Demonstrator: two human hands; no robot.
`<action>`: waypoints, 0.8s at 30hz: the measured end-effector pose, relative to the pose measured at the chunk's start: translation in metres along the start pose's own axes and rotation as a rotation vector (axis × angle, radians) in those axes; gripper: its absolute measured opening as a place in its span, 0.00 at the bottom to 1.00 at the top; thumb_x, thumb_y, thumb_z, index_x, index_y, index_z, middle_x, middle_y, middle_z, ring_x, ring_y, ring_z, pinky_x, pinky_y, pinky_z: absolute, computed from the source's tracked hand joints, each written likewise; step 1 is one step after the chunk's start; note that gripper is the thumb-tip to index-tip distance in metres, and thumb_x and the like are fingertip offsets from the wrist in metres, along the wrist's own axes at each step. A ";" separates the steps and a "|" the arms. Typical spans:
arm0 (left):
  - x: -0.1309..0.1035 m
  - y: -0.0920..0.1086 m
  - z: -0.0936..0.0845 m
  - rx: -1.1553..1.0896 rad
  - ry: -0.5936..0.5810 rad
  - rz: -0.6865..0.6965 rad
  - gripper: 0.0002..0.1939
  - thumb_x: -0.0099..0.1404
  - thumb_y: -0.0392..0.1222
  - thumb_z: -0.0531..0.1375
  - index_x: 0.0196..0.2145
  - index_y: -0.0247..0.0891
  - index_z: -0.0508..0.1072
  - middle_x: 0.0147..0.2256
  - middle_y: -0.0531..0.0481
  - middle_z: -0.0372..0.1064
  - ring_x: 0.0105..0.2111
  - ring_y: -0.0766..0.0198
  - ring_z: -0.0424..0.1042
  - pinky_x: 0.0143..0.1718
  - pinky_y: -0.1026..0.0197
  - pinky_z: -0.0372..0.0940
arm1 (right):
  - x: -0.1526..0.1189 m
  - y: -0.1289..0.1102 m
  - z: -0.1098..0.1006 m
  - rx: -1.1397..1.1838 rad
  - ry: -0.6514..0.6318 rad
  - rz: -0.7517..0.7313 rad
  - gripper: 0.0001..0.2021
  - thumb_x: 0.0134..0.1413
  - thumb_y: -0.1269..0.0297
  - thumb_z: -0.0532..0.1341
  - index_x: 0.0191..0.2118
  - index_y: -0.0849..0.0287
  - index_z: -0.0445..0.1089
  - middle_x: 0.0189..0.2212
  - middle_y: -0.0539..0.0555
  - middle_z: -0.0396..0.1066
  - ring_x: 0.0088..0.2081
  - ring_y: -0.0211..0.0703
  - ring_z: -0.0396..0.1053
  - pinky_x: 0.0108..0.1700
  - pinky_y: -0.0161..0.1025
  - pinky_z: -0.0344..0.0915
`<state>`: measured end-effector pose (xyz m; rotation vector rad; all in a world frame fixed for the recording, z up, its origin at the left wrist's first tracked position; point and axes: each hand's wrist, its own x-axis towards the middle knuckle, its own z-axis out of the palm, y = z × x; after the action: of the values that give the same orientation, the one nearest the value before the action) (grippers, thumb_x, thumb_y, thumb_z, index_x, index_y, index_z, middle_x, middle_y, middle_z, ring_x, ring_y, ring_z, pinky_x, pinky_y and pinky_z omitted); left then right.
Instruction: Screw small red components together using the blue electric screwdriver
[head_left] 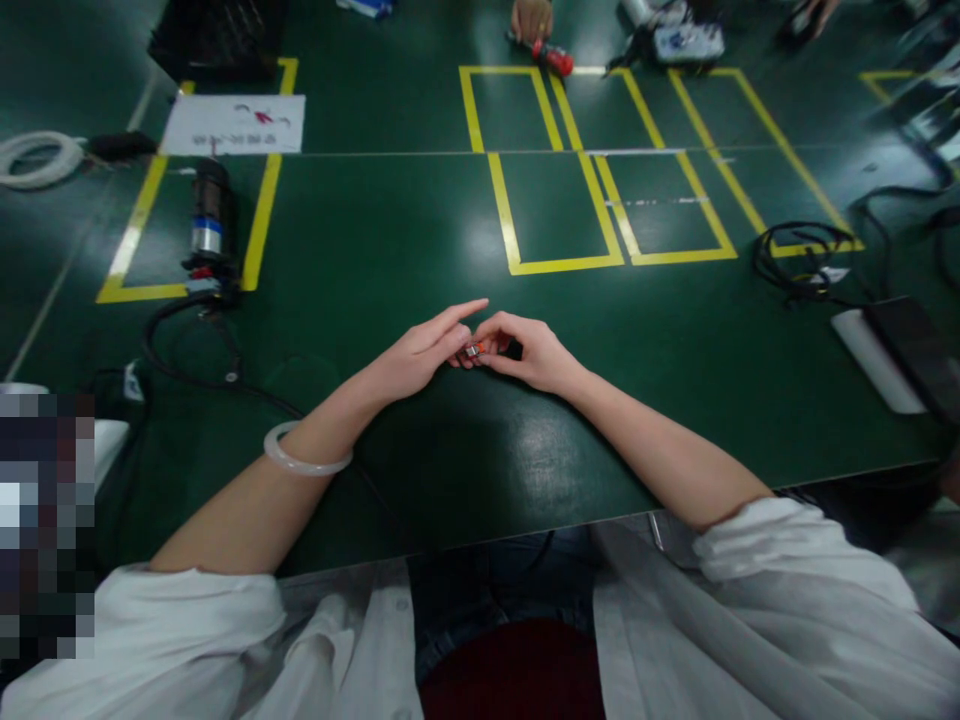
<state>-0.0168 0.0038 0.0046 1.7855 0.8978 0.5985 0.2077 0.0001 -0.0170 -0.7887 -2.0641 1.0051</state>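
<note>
While both hands meet over the middle of the green table (675,400), a small red-and-metal part (472,351) sits pinched between their fingertips. Left hand (420,355): index finger stretched out straight toward the right, thumb and other fingers curled onto the part from the left side. Right hand (529,352): fingers bent in a tight curl, thumb and fingertips closed on the part from the right. Part lies dead centre between the two hands, touching both, just above the table surface; neither hand is clearly nearer. Its long axis looks roughly left-right, but it's too small and too covered to be sure. White bangle (304,460) on the left wrist.

Around: yellow tape boxes (555,262) farther out, well apart from the hands. Black-and-silver cylinder tool (208,215) far left inside a taped box, cable running from it. Coiled black cable (799,255) to the right. Another person's hand (531,18) at the far edge beside a red tool (551,57).
</note>
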 end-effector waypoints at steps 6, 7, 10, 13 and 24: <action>-0.002 0.000 0.000 -0.047 0.061 0.009 0.28 0.76 0.50 0.51 0.67 0.30 0.63 0.39 0.43 0.77 0.38 0.59 0.77 0.43 0.58 0.70 | 0.000 0.002 -0.001 -0.005 0.048 0.039 0.06 0.62 0.62 0.63 0.43 0.57 0.69 0.34 0.50 0.75 0.35 0.40 0.72 0.40 0.39 0.68; -0.003 0.001 0.000 -0.014 0.068 0.019 0.26 0.76 0.48 0.51 0.65 0.31 0.64 0.39 0.43 0.77 0.39 0.59 0.77 0.44 0.57 0.70 | 0.000 0.003 -0.001 0.001 0.055 0.044 0.07 0.61 0.62 0.64 0.43 0.57 0.69 0.34 0.50 0.75 0.35 0.40 0.72 0.40 0.38 0.68; -0.005 0.005 0.000 0.155 0.088 0.088 0.21 0.73 0.45 0.56 0.59 0.33 0.68 0.44 0.43 0.76 0.42 0.58 0.77 0.46 0.56 0.70 | 0.000 0.007 -0.001 0.050 0.085 0.065 0.08 0.60 0.62 0.64 0.42 0.57 0.69 0.33 0.50 0.75 0.34 0.39 0.72 0.39 0.38 0.68; -0.006 0.009 0.002 0.374 0.134 0.186 0.18 0.68 0.44 0.62 0.53 0.36 0.71 0.49 0.41 0.72 0.45 0.56 0.75 0.44 0.57 0.71 | 0.000 0.010 -0.001 0.104 0.100 0.111 0.10 0.60 0.59 0.65 0.42 0.58 0.69 0.32 0.49 0.74 0.33 0.38 0.70 0.37 0.37 0.68; -0.005 0.013 0.008 0.390 0.230 0.171 0.11 0.72 0.46 0.59 0.44 0.35 0.73 0.39 0.47 0.75 0.37 0.62 0.76 0.42 0.61 0.72 | 0.000 0.009 0.001 0.188 0.101 0.103 0.10 0.61 0.58 0.64 0.44 0.57 0.68 0.35 0.50 0.74 0.35 0.38 0.71 0.39 0.37 0.69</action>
<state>-0.0104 -0.0074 0.0137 2.1915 1.0805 0.7923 0.2083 0.0043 -0.0247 -0.8357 -1.8289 1.1727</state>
